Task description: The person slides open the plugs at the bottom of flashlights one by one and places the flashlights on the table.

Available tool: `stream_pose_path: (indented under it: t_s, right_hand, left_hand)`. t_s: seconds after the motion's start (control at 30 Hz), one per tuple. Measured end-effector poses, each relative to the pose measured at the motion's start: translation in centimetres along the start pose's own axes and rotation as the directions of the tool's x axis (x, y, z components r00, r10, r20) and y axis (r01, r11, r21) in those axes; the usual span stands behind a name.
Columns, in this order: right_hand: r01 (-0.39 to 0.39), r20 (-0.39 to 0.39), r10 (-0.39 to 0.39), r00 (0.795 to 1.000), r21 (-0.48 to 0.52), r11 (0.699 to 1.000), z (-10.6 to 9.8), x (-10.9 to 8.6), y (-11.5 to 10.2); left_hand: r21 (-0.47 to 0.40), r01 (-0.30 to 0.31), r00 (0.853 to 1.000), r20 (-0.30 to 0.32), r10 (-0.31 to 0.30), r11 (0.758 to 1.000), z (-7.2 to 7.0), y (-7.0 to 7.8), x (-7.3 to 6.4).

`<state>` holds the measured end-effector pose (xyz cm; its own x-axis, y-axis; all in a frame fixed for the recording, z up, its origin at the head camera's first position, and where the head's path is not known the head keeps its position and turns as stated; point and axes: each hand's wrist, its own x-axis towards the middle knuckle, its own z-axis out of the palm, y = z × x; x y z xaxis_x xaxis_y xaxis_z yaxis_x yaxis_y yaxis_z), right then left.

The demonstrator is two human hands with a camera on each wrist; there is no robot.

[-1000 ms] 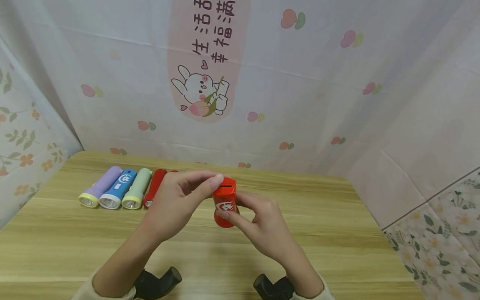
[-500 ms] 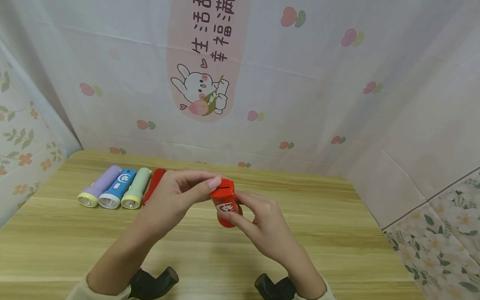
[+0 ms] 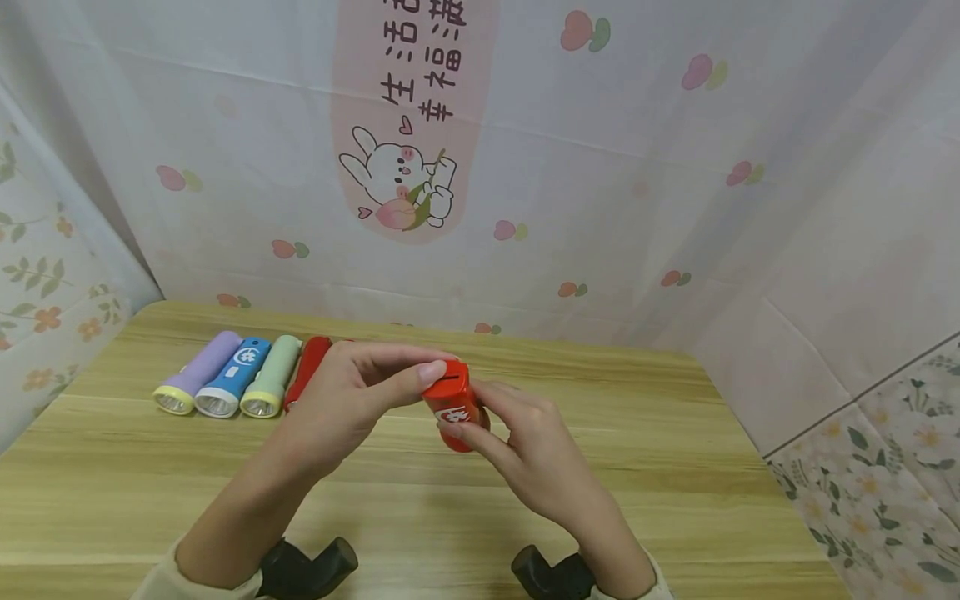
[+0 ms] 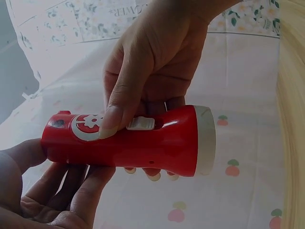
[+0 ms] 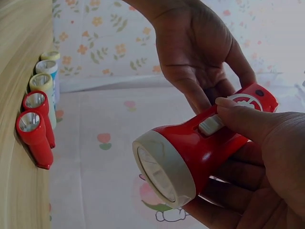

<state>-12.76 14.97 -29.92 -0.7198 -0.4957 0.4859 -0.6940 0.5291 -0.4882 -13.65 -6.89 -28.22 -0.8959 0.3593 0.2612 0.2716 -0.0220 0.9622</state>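
A red flashlight [image 3: 454, 408] with a white flower emblem is held between both hands above the table, tail end up toward the head camera. My left hand [image 3: 341, 408] pinches its tail end between thumb and fingers. Around the body, my right hand [image 3: 528, 442] grips from the other side. In the left wrist view, the right thumb [image 4: 114, 119] lies over the emblem, beside the white slide switch [image 4: 141, 124]. The right wrist view shows the flashlight's pale rim [image 5: 164, 164] and its clear lens [image 5: 156, 174], with no light visible in it.
At the back left of the wooden table [image 3: 600, 450] lies a row of flashlights: purple [image 3: 202, 367], blue [image 3: 238, 371], green [image 3: 273, 371], red [image 3: 309, 362] and another red one [image 5: 35, 136], mostly hidden behind the left hand in the head view. A printed curtain [image 3: 600, 192] hangs behind.
The flashlight has tilted slightly: its tail end has moved a little left and its lens end a little right. Both hands keep their hold.
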Motion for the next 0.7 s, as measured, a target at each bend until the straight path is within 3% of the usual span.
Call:
stream_pose_path:
  t_s: [0.7]
  right_hand:
    - [0.070, -0.005, -0.070, 0.998, -0.032, 0.997, 0.10, 0.06, 0.16]
  left_hand:
    - [-0.020, 0.018, 0.999, -0.026, -0.019, 1.000, 0.10, -0.21, 0.07]
